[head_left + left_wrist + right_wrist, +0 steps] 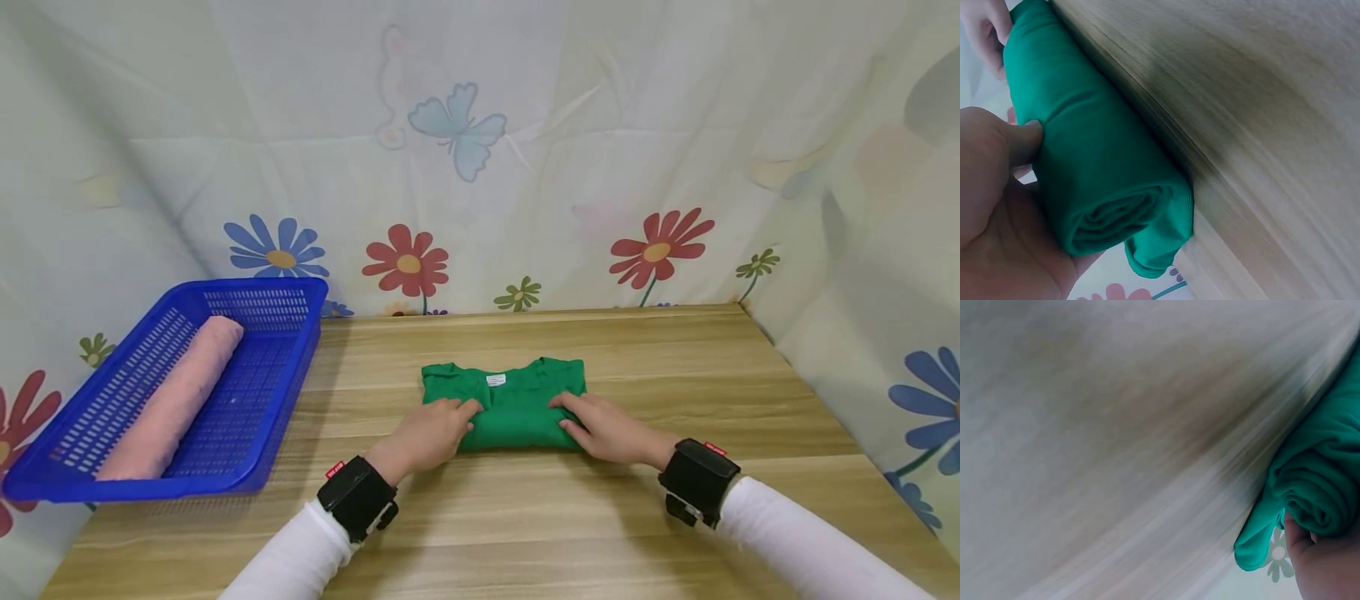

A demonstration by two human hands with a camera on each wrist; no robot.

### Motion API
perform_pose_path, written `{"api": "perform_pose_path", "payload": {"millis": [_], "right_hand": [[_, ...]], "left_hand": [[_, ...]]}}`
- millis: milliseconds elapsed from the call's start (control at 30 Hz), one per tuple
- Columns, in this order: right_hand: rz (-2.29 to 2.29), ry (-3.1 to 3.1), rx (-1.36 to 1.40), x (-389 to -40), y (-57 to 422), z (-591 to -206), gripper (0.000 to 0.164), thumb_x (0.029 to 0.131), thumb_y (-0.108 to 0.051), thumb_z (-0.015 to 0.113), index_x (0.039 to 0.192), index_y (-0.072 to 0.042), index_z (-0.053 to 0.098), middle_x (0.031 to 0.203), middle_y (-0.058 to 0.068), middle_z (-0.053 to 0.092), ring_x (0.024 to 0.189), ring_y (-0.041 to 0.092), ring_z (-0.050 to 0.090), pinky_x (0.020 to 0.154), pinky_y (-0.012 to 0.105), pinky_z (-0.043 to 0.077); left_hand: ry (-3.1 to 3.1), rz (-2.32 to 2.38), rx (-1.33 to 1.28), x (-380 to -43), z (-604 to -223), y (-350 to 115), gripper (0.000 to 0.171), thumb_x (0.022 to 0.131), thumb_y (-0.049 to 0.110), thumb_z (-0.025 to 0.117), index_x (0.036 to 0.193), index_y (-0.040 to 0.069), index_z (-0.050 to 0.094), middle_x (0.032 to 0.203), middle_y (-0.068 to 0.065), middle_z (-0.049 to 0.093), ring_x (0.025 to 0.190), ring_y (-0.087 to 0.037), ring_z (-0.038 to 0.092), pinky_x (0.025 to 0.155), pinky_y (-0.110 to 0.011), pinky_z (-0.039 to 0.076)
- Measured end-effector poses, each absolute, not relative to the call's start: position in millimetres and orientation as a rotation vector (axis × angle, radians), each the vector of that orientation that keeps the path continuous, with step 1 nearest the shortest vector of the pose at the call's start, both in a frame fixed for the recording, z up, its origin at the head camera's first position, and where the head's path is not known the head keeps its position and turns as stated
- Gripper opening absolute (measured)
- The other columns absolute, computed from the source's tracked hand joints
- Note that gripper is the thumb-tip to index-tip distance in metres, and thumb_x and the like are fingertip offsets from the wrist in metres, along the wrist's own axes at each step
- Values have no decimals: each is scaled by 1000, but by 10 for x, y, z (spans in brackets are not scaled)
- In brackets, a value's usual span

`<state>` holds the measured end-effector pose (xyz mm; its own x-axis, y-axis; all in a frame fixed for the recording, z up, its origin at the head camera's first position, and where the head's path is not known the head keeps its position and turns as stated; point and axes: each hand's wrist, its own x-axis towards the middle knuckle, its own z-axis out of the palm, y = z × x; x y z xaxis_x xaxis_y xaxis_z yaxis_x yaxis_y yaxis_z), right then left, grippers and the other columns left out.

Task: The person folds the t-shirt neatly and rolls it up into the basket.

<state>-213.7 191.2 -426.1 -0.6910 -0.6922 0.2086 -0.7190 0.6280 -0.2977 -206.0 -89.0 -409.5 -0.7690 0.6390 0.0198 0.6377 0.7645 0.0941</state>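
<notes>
A green shirt [517, 421] lies on the table, its near part wound into a thick roll and its far part, with the neckline and a white label [496, 380], still flat. My left hand [435, 433] grips the left end of the roll; in the left wrist view the thumb [1025, 140] presses on the green fabric [1094, 137], with the spiral of layers showing at the end. At the other end my right hand [611, 427] holds the roll. The right wrist view catches a finger [1297, 537] beside the coiled end [1313, 503], with most of that hand out of frame.
On the left stands a blue plastic basket [296, 379] with a pink rolled cloth [176, 400] lying lengthwise in it. The wood-grain table [525, 525] ends at a flower-printed curtain [570, 167] behind and at both sides.
</notes>
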Motion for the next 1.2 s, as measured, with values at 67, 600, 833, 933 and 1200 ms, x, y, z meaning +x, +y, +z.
{"api": "perform_pose_path", "payload": {"millis": [67,600,833,933,1200], "right_hand": [[551,-2758,1207,-2147,1902,-4266,26,88,-14,50,112,-5,49,100,4,56,87,13,53,75,31,45],[248,-2428,1098,-2220,1766,-4266,18,79,-2,57,96,-6,54,81,3,43,70,17,38,62,27,36],[228,-2475,1080,-2167,1761,-4257,7,85,-3,50,90,-7,49,81,1,43,71,15,40,64,26,40],[168,-2474,1073,-2154,1787,-4263,9,85,-5,50,94,-6,51,84,3,47,75,16,44,68,27,43],[91,-2525,1068,-2161,1865,-4278,45,81,-32,59,114,-2,51,103,9,52,96,22,49,83,35,43]], "left_hand": [[2964,155,1072,-2063,-4100,-895,28,91,23,44,117,13,50,96,-4,54,84,-16,52,67,-27,45],[3389,52,1228,-2117,-4114,-784,9,81,2,57,86,9,54,78,-4,46,68,-17,37,58,-24,33],[3406,42,1243,-2072,-4121,-788,8,79,2,58,79,11,57,73,-1,52,65,-12,47,56,-21,42],[3389,1,1250,-2072,-4138,-812,5,79,7,57,84,8,59,76,-2,54,68,-14,51,60,-23,45],[3318,-52,1165,-2084,-4144,-851,27,78,24,58,97,5,60,86,-5,56,75,-16,54,65,-27,47]]}}
